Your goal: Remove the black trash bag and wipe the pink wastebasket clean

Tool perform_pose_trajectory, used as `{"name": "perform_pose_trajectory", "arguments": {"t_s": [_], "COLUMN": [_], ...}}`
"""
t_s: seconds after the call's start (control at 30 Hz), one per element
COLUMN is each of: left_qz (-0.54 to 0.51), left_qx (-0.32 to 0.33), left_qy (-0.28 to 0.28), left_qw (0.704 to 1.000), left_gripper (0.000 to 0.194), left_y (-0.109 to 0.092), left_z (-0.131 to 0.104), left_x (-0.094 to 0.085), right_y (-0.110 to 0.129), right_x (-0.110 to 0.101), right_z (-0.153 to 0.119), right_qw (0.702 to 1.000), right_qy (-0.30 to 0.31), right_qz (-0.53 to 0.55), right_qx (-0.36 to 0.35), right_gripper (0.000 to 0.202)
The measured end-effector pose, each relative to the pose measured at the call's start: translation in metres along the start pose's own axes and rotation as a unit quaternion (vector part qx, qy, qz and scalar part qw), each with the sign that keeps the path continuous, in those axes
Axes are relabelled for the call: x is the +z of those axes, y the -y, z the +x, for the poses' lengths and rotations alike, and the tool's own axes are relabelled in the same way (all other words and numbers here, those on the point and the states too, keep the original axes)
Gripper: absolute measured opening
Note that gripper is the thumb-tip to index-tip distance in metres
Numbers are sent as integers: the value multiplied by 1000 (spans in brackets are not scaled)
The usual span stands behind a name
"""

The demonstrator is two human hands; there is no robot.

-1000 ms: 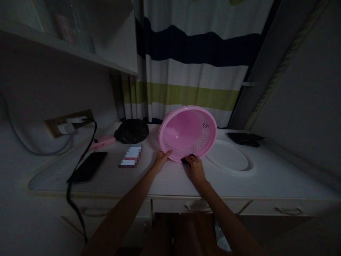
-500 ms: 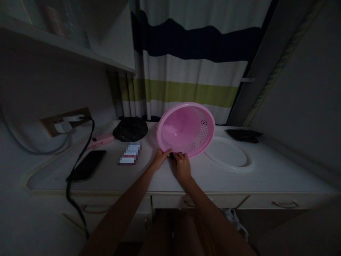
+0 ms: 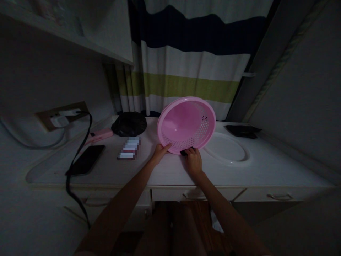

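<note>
A pink plastic basket (image 3: 183,122) with a perforated side is tilted on the white desktop, its opening facing me. My left hand (image 3: 159,153) grips the lower left of its rim, thumb over the edge. Farther right along the bottom rim, my right hand (image 3: 194,160) is closed on a small black cloth-like piece (image 3: 183,153), pressed against the rim. Most of that piece is hidden by the fingers, and its exact kind is unclear. A white oval ring (image 3: 247,156) lies flat to the right of the basket.
Left of the basket are a black bundled bag (image 3: 129,124), a phone with a lit screen (image 3: 129,148), a dark phone-like slab (image 3: 89,160) and a pink device (image 3: 101,134). A black cable (image 3: 71,169) hangs over the desk edge. A flat black item (image 3: 243,131) lies back right.
My right hand has slid right along the bottom rim with the black piece, away from my left hand. The left keeps its grip on the basket. The view has tipped slightly downward.
</note>
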State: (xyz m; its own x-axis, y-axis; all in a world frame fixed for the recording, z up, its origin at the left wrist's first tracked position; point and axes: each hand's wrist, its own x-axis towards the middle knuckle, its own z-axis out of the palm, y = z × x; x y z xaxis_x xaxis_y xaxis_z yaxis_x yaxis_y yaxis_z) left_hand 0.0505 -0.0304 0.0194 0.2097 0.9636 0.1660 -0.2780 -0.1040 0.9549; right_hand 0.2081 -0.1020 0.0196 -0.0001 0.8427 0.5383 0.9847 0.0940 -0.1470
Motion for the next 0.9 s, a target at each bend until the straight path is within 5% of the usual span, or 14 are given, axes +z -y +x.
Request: {"name": "perform_pose_trajectory", "arguments": {"t_s": [0.43, 0.67, 0.9], "left_qz": [37, 51, -1], "left_qx": [55, 19, -20], "left_qy": [-10, -22, -19], "left_qw": [998, 998, 1000], "left_gripper": [41, 48, 55], "left_y": [7, 4, -3], "left_z": [1, 2, -2], "left_x": [-2, -3, 2], "right_y": [62, 44, -5], "right_x": [19, 21, 14], "right_z": [5, 0, -4], "right_qw": [981, 985, 998], "right_qy": [-50, -6, 17], "right_qz": [178, 162, 42], "right_qx": [-51, -56, -36], "right_gripper": [39, 44, 38]}}
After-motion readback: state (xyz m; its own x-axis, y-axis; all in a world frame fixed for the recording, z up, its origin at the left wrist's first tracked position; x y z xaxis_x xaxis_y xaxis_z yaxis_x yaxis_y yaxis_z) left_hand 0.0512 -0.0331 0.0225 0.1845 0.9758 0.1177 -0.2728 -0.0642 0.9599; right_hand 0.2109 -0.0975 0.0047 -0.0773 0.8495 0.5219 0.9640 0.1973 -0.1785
